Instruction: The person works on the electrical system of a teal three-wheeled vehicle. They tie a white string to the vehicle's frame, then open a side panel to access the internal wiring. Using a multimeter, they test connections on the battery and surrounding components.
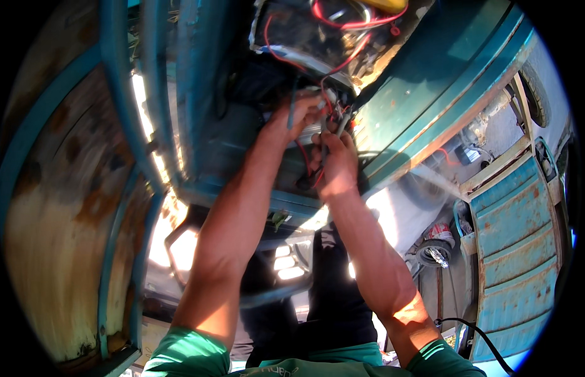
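Under the teal metal body (pixel 430 81) of a vehicle, both hands work close together at a bundle of red wires (pixel 342 60) that hangs from a dark opening near the top of the view. Left hand (pixel 297 117) reaches up from the lower left, its fingers (pixel 312 105) curled and bunched around a thin teal-grey wire or rod, pinching it near the wire bundle; how tightly they close is hard to tell in the shadow. Right hand (pixel 337 164) sits just below and to the right of it, nearly touching, its fingers (pixel 333 139) bent together around a small dark part with a red wire running past the thumb; what that part is cannot be made out. Both forearms rise bare from green sleeves at the lower edge, the left one long and nearly straight, the right one angled inward from the lower right with sun on the elbow. Rusty, painted panels (pixel 60 207) fill the left side, and a pale blue ribbed metal panel (pixel 512 251) lies on the ground at right, beside a small wheel (pixel 434 252) and a black cable (pixel 478 333).
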The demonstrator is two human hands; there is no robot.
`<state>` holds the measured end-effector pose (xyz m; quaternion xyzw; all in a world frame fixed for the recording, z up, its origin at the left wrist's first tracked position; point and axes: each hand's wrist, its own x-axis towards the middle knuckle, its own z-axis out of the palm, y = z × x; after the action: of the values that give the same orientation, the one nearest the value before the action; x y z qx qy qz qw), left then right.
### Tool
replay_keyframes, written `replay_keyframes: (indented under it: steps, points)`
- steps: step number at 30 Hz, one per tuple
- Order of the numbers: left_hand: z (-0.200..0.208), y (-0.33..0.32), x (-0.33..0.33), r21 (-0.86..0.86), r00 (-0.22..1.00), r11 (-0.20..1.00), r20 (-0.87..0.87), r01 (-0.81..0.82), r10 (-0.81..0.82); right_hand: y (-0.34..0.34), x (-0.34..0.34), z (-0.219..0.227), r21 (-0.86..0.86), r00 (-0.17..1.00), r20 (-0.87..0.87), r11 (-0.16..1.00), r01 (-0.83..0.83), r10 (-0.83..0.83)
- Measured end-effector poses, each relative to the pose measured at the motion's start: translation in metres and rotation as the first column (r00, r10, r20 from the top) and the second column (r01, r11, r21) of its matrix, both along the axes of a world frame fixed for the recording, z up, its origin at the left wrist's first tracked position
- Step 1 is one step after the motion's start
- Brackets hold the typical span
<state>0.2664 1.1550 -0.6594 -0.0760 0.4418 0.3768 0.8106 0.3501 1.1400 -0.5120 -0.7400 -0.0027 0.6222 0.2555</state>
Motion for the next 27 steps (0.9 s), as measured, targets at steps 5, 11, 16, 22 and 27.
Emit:
replay_keyframes:
  steps: [5, 11, 16, 22, 27]
  points:
    - [0.009, 0.002, 0.001, -0.046, 0.996, 0.999, -0.086, -0.015, 0.011, -0.001, -0.001, -0.001, -0.011, 1.000, 0.006, 1.000, 0.006, -0.005]
    - [0.012, 0.003, 0.001, -0.059, 0.994, 0.998, -0.110, -0.021, 0.015, -0.001, 0.000, 0.001, -0.032, 0.999, 0.006, 0.998, -0.046, 0.046]
    - [0.019, 0.005, 0.000, -0.062, 0.996, 0.997, -0.085, -0.043, 0.037, -0.002, 0.000, -0.002, -0.039, 0.999, 0.012, 0.998, -0.044, 0.044]
    - [0.018, 0.004, -0.005, -0.033, 0.995, 0.999, -0.097, -0.017, 0.014, -0.001, -0.001, 0.001, -0.089, 0.997, 0.031, 0.994, -0.069, 0.072]
    - [0.028, 0.009, -0.005, -0.044, 0.983, 0.998, -0.175, 0.046, -0.053, -0.001, 0.000, 0.002, -0.101, 0.995, 0.051, 0.992, -0.075, 0.081]
